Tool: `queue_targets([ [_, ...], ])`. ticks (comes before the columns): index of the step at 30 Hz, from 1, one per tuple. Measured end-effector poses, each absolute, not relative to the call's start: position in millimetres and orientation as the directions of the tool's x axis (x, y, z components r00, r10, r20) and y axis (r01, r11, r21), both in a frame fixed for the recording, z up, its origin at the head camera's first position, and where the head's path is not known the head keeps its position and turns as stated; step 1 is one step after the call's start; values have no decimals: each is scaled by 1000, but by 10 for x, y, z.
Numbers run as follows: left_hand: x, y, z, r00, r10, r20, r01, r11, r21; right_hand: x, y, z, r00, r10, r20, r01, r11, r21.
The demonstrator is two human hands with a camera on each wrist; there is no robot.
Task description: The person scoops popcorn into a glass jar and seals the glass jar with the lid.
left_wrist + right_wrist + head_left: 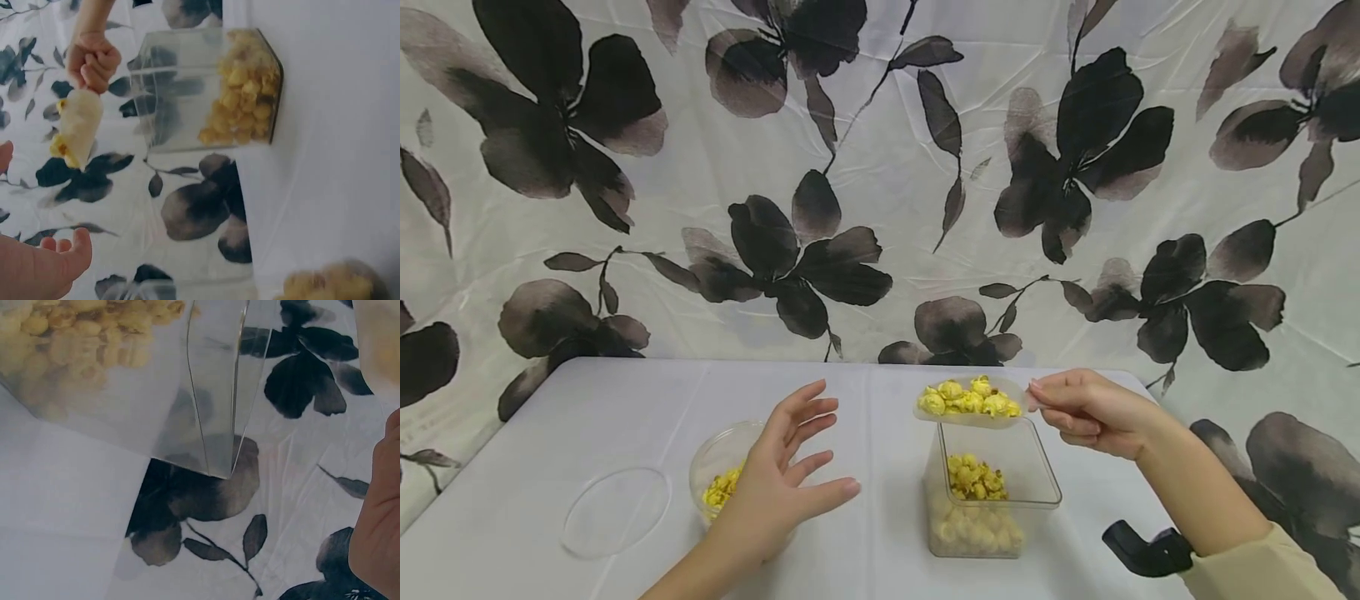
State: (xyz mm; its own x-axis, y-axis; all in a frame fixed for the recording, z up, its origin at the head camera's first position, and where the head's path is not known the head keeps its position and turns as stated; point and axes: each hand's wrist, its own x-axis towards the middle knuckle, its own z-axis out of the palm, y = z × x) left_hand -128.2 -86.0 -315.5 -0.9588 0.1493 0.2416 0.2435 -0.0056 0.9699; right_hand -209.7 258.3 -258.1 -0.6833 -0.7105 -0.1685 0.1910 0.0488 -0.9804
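"What is seen toward the left edge of the table (647,400)?"

"A clear disc (616,512) (a lid, by its look) is laid flat there, probably apart so that the mouth of the round container (706,454) is left uncovered. Yellow popcorn (721,489) is held in that container, which is partly hidden by the left hand (775,475)."

"And how are its fingers set?"

"They are spread wide, with the thumb well apart, and nothing is gripped; whether the round container is touched cannot be told."

"What is placed nearer the right edge?"

"A tall square container (937,508) is stood there, also uncovered, with its popcorn lying well below the rim."

"Where is the scoop (966,419)?"

"It is held over that container's far rim, toward the table's far edge, nearly level, presumably so that its load is not spilled. Its handle end is pinched by the right hand (1097,410), thumb closed against curled fingers."
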Motion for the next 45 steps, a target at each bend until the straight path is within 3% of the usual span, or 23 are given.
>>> queue_targets([
  [11,-1178,-1406,-3177,-883,168,437,462,153,874,-2080,2346,-2570,-674,-721,-160,170,60,-984],
  [17,-1197,-1680,-3263,-879,115,463,476,142,868,-2078,2212,-2573,-677,-715,-177,166,85,-982],
  [26,-1211,-1959,-3522,-869,166,466,492,394,776,-2129,1906,-2567,-693,-687,-221,183,129,-975],
  [34,-1278,-2001,-3707,-921,142,364,389,412,824,-2159,1686,-2626,-699,-678,-228,201,121,-972],
  [41,-1353,-2051,-3827,-979,137,150,196,442,875,-2177,1501,-2656,-698,-671,-249,214,136,-967],
  [45,-1362,-2049,-3847,-984,165,72,139,445,885,-2185,1386,-2660,-698,-659,-280,240,153,-959],
])
